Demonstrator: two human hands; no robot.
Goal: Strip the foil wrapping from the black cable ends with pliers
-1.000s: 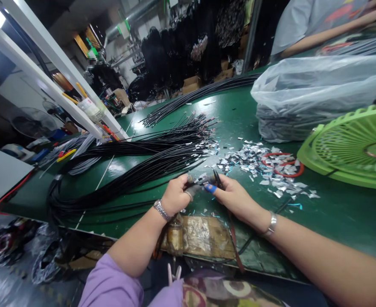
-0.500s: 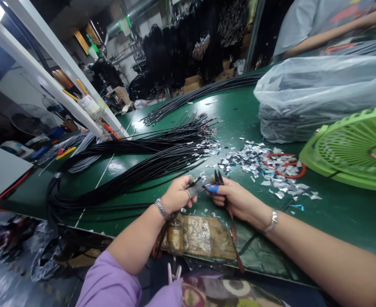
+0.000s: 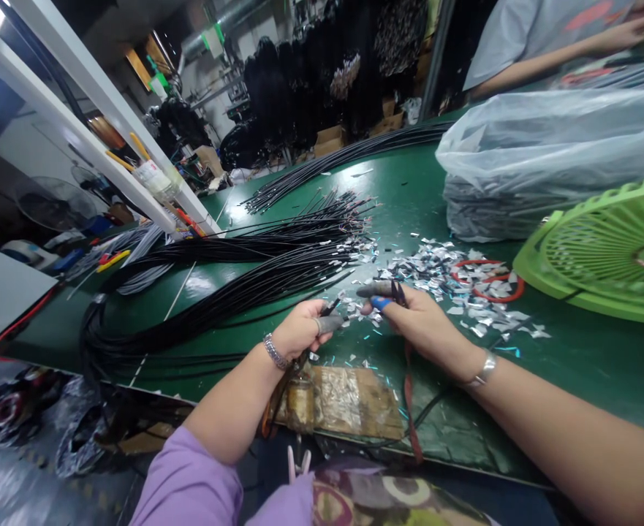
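Observation:
My left hand (image 3: 306, 329) is closed on a black cable (image 3: 331, 304), its end poking up past the fingers with a light, foil-like tip. A grey cover wraps one of its fingers. To its right, my right hand (image 3: 412, 315) holds a small black tool with two points (image 3: 398, 293), which stick up between the fingers; its exact kind is unclear. The index finger wears a grey cover and is stretched toward the left hand, while blue tape circles the thumb. A gap separates the two hands. A reddish-brown strap (image 3: 408, 402) hangs below my right hand.
Black cable bundles (image 3: 234, 281) lie along the green table (image 3: 403, 208). Foil scraps (image 3: 428, 267) and a red ring-shaped cord (image 3: 511, 289) lie beyond my right hand. A green fan (image 3: 590, 256), plastic bag (image 3: 530, 168) and co-worker's arm (image 3: 563, 62) are right. A taped board (image 3: 349, 402) sits in front.
My hands have drawn apart: the right has moved right with the two-pointed tool, its index finger now extended. The left stays nearly in place, and the light cable tip shows more clearly.

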